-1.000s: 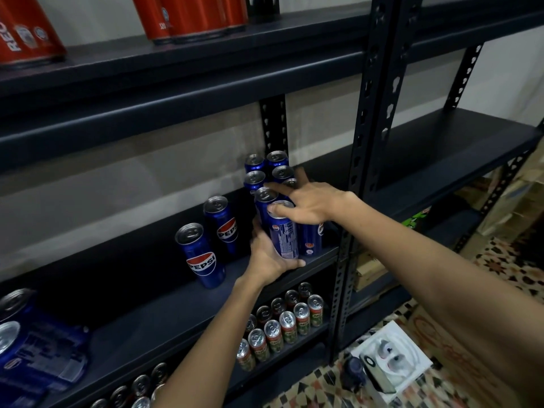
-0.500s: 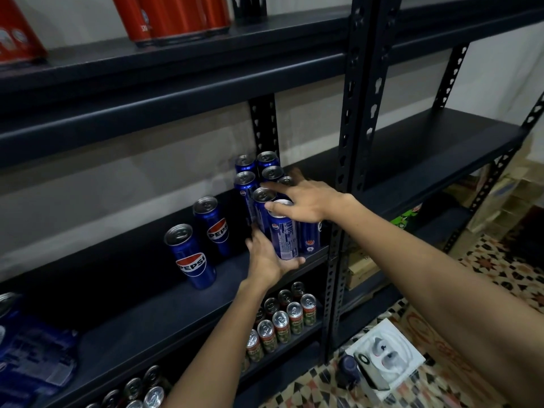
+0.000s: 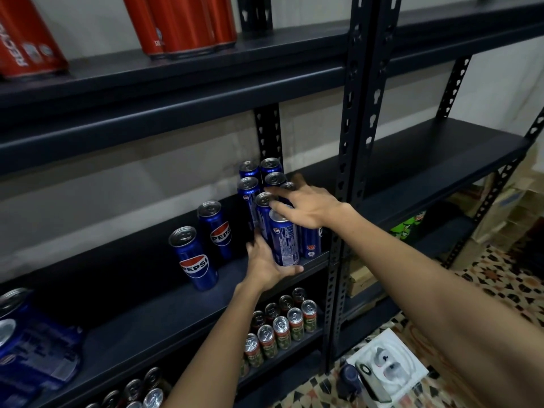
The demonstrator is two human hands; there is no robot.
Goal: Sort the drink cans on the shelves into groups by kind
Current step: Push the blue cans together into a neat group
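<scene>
Several blue Pepsi cans stand in a tight cluster (image 3: 259, 184) at the right end of the middle shelf (image 3: 141, 316). My left hand (image 3: 265, 269) grips the base of the front blue can (image 3: 285, 240) of that cluster, thumb under its bottom edge. My right hand (image 3: 309, 207) hovers over the cluster's tops with fingers spread, fingertips at the can lids. Two more Pepsi cans (image 3: 195, 263) (image 3: 216, 228) stand apart to the left on the same shelf.
Red cans (image 3: 182, 25) stand on the top shelf. Small green-and-red cans (image 3: 282, 328) line the lower shelf. A wrapped blue can pack (image 3: 32, 348) lies at far left. A black upright post (image 3: 350, 172) divides the bays; the right bay's shelf (image 3: 426, 160) is bare.
My right hand's fingers have spread and lifted slightly over the can tops. My left hand keeps its grip on the front blue can, which has barely moved.
</scene>
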